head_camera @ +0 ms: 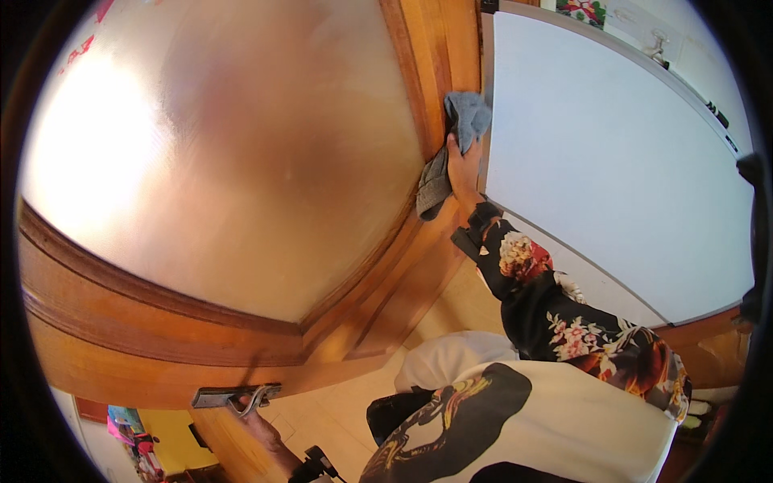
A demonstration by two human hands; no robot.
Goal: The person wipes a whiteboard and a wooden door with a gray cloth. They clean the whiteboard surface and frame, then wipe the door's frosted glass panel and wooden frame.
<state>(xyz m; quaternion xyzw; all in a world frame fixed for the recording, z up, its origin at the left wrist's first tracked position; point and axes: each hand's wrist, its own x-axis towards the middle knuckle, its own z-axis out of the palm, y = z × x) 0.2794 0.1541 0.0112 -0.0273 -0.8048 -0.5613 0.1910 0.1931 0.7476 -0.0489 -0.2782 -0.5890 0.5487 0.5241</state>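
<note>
A wooden door with a large frosted glass pane [253,199] fills the left and middle of the head view. My right hand [464,166] presses a grey cloth [468,115] against the door's wooden frame [438,66], close to its right edge. Part of the cloth, darker grey, hangs below my fingers beside the glass. Lower left, my left hand [253,416] grips a metal door handle [261,398] on its long plate [211,396]. The curved handle partly hides those fingers.
A whiteboard [616,163] stands right of the door, with black markers [718,115] at its rim. Beyond it is a metal tap [659,45]. Pale floor tiles [338,416] show below the door. Past the handle lies a yellow surface [178,444] with colourful items.
</note>
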